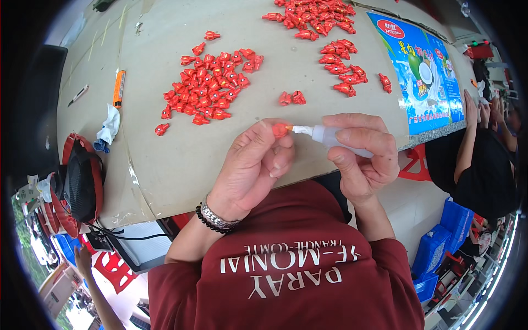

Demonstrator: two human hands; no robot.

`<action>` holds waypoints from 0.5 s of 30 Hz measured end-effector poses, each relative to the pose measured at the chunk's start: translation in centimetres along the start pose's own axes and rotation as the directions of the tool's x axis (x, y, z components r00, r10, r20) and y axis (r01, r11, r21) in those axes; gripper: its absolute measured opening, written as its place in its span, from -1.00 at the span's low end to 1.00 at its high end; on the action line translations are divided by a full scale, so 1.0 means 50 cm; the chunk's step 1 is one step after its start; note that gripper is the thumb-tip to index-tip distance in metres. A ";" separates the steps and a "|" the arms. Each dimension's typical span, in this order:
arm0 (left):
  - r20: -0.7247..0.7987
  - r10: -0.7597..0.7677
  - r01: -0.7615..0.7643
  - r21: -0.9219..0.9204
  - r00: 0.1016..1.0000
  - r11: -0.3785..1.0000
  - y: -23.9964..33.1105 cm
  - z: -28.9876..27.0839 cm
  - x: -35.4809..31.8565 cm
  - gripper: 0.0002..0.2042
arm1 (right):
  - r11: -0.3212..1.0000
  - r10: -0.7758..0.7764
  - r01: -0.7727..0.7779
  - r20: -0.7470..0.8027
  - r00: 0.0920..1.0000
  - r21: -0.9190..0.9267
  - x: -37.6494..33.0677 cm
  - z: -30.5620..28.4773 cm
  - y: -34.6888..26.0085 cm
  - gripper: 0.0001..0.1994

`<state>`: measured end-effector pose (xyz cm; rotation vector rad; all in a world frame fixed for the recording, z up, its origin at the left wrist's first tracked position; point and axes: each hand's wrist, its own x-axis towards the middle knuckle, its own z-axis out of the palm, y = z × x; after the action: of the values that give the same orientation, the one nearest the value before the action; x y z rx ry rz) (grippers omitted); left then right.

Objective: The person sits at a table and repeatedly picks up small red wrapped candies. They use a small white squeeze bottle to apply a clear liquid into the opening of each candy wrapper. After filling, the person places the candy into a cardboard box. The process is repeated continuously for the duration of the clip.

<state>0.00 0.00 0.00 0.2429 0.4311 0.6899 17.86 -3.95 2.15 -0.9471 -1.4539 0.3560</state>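
Note:
My left hand (254,157) pinches a small red plastic piece (280,130) between thumb and fingertips. A translucent white squeeze bottle (344,140) lies sideways in my right hand (367,154), its wrapped nozzle touching or nearly touching the red piece. Fingers and thumb are closed round the bottle. Just beyond my hands, two red pieces (292,98) rest side by side on the grey table (181,176). A large pile of similar red pieces (206,85) spreads out at the left, and another pile (313,16) sits at the far right.
At the table's left are an orange box-like stick (119,88), a crumpled white tissue (110,124) and a pen (78,95). A blue printed sheet (418,71) covers the right end. A co-worker in black (478,159) sits beyond it, near blue crates (440,242).

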 end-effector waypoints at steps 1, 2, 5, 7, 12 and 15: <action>-0.001 0.001 -0.001 0.001 1.000 1.000 0.000 0.002 -0.001 -0.75 | 1.000 -0.005 0.005 0.001 1.000 -0.003 0.000 0.000 0.001 -0.75; -0.002 0.002 -0.002 0.002 1.000 1.000 0.000 0.003 -0.001 -0.75 | 1.000 -0.010 0.010 0.002 1.000 -0.005 0.001 0.000 0.001 -0.75; -0.016 0.006 -0.005 0.008 1.000 1.000 0.001 0.005 -0.002 -0.75 | 0.999 -0.013 0.013 0.012 1.000 -0.030 0.003 0.000 -0.003 -0.75; -0.018 0.017 -0.016 0.020 1.000 1.000 0.003 0.006 -0.003 -0.75 | 0.999 -0.021 0.021 0.016 1.000 -0.045 0.005 -0.001 -0.003 -0.75; -0.055 0.025 -0.024 0.021 0.998 0.999 0.002 0.008 -0.003 -0.75 | 0.997 -0.033 0.034 0.015 0.999 -0.065 0.004 -0.003 -0.003 -0.76; -0.101 0.058 -0.052 0.052 0.993 0.997 0.001 0.017 -0.004 -0.75 | 0.996 -0.051 0.051 0.008 0.999 -0.071 0.004 -0.002 -0.001 -0.76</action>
<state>0.23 -0.15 0.84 0.2678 0.5416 0.7485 17.99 -3.88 2.34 -0.9648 -1.5022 0.2712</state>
